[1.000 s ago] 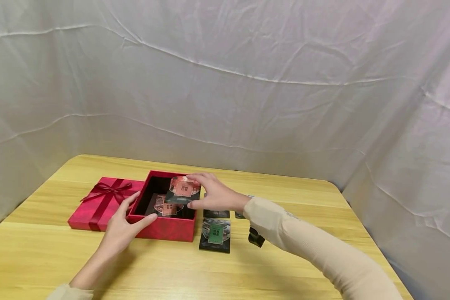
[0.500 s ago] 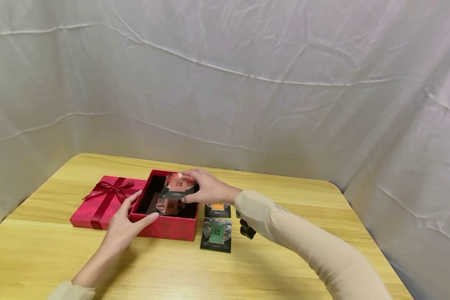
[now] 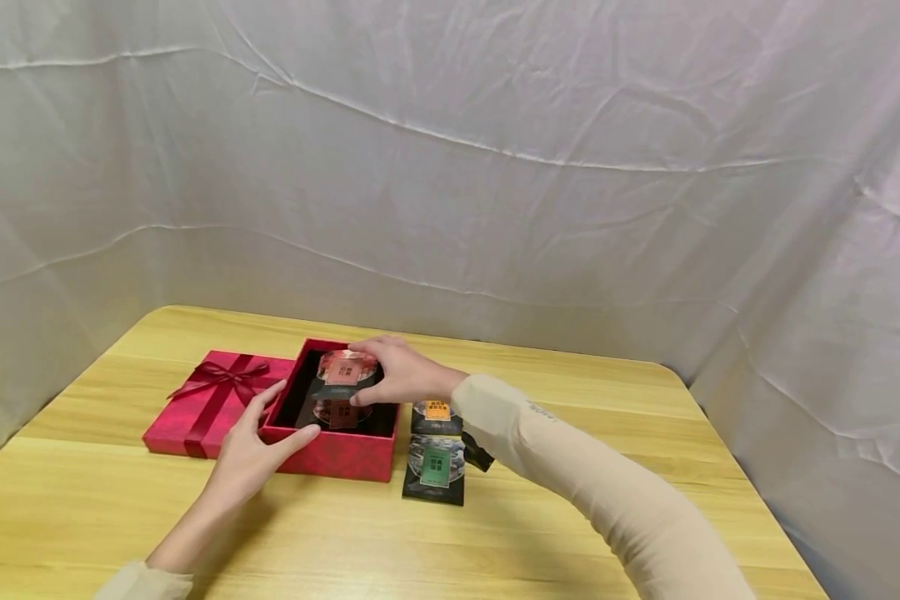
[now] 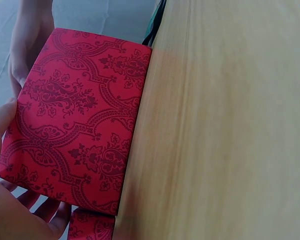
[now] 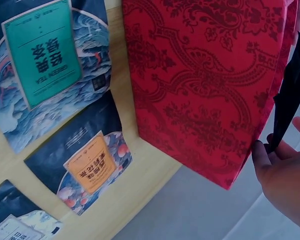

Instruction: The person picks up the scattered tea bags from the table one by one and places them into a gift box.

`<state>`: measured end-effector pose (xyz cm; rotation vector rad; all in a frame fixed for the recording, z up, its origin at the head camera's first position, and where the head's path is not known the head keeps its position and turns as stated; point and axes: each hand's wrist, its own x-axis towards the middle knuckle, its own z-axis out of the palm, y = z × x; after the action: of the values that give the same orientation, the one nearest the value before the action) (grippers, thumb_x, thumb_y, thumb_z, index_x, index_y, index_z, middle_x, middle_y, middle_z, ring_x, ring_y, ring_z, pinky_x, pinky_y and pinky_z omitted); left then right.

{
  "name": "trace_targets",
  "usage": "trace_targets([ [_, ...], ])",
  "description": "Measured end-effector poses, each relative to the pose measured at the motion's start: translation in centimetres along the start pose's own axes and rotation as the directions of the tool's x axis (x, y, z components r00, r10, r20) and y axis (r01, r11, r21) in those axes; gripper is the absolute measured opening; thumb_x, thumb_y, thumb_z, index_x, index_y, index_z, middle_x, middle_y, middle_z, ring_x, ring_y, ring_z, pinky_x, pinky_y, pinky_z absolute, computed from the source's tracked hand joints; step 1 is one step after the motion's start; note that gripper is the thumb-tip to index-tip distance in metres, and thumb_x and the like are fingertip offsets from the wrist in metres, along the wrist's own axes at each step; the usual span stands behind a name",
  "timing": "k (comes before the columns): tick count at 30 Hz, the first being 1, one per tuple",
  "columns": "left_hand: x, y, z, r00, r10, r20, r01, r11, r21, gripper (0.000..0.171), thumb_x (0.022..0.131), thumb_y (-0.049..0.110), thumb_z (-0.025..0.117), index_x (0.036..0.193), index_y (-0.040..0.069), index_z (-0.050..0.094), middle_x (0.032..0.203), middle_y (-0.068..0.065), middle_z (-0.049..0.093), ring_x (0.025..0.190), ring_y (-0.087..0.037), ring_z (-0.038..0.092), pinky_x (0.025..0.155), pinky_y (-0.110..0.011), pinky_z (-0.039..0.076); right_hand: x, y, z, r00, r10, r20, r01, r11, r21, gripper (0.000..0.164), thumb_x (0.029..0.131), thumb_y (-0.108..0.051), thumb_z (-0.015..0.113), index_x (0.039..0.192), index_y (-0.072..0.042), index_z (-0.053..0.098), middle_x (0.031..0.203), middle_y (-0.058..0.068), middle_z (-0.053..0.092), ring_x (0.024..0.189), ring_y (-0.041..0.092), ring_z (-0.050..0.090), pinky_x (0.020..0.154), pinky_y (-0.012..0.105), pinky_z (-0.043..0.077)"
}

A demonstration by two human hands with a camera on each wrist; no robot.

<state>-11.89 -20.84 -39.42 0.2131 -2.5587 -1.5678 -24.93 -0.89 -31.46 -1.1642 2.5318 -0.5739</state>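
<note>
My right hand (image 3: 407, 372) pinches a dark tea packet with a red label (image 3: 342, 371) between thumb and fingers, over the opening of the red gift box (image 3: 337, 454). The right wrist view shows that packet edge-on at the box's rim. Below it inside the box lies another tea packet with a reddish label (image 3: 341, 416), partly covered. My left hand (image 3: 251, 450) holds the box's near left corner, thumb on the front rim and fingers along the left side. In the left wrist view, the patterned front wall (image 4: 80, 120) sits beside the thumb.
Left of the box lies its red lid (image 3: 187, 417) with a dark red bow. To the right are a green tea packet (image 3: 435, 471), an orange-labelled packet (image 3: 437, 414) and a black packet (image 3: 480, 452) partly under the sleeve. Pale cloth (image 3: 450, 208) hangs behind the table.
My right hand has carried the red-labelled packet leftward and lower over the box. More of the orange-labelled packet shows behind it. My left hand stays at the box corner.
</note>
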Motion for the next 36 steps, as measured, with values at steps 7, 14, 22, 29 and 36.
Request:
trace_targets([
  [7, 0.0, 0.0, 0.1, 1.0, -0.01, 0.007, 0.01, 1.0, 0.002, 0.09, 0.084, 0.044, 0.073, 0.154, 0.015, 0.023, 0.152, -0.024, 0.027, 0.137, -0.046, 0.024, 0.102, -0.069, 0.025, 0.4, -0.4, 0.3, 1.0, 0.012, 0.021, -0.012, 1.0, -0.027, 0.077, 0.084, -0.035, 0.073, 0.149, -0.015, 0.037, 0.153, 0.009, 0.031, 0.139, 0.024, 0.025, 0.108, 0.043, 0.033],
  [14, -0.1, 0.1, 0.3, 1.0, -0.002, 0.0, 0.002, 1.0, -0.003, 0.088, 0.084, 0.043, 0.073, 0.153, 0.015, 0.025, 0.151, -0.024, 0.028, 0.137, -0.046, 0.024, 0.102, -0.069, 0.026, 0.7, 0.0, 0.8, 0.998, 0.028, 0.048, -0.025, 0.997, -0.068, 0.076, 0.085, -0.033, 0.074, 0.149, -0.014, 0.038, 0.154, 0.009, 0.03, 0.142, 0.026, 0.019, 0.109, 0.044, 0.031],
  [22, -0.1, 0.1, 0.4, 1.0, 0.006, -0.005, -0.006, 1.0, -0.005, 0.088, 0.084, 0.043, 0.073, 0.153, 0.016, 0.026, 0.151, -0.024, 0.029, 0.136, -0.044, 0.026, 0.101, -0.068, 0.028, 1.1, 0.2, 1.3, 0.998, 0.021, 0.067, -0.012, 0.991, -0.131, 0.074, 0.084, -0.036, 0.074, 0.147, -0.013, 0.042, 0.149, 0.008, 0.037, 0.136, 0.023, 0.026, 0.106, 0.04, 0.035],
  [29, -0.1, 0.1, 0.4, 1.0, 0.008, -0.007, -0.008, 1.0, -0.014, 0.088, 0.084, 0.042, 0.074, 0.152, 0.015, 0.026, 0.15, -0.024, 0.03, 0.136, -0.044, 0.026, 0.102, -0.067, 0.027, 1.5, 0.2, 1.9, 0.997, 0.002, 0.076, 0.011, 0.985, -0.173, 0.072, 0.082, -0.038, 0.075, 0.144, -0.015, 0.046, 0.145, 0.005, 0.041, 0.129, 0.02, 0.032, 0.103, 0.037, 0.036],
  [36, -0.2, 0.1, 0.6, 1.0, 0.016, -0.012, -0.016, 0.999, -0.032, 0.087, 0.084, 0.04, 0.075, 0.152, 0.014, 0.027, 0.149, -0.024, 0.032, 0.135, -0.043, 0.028, 0.102, -0.066, 0.028, 1.6, 0.4, 2.2, 0.999, -0.03, 0.037, 0.038, 0.975, -0.22, 0.071, 0.084, -0.037, 0.074, 0.145, -0.014, 0.046, 0.148, 0.007, 0.039, 0.133, 0.022, 0.031, 0.107, 0.035, 0.033],
])
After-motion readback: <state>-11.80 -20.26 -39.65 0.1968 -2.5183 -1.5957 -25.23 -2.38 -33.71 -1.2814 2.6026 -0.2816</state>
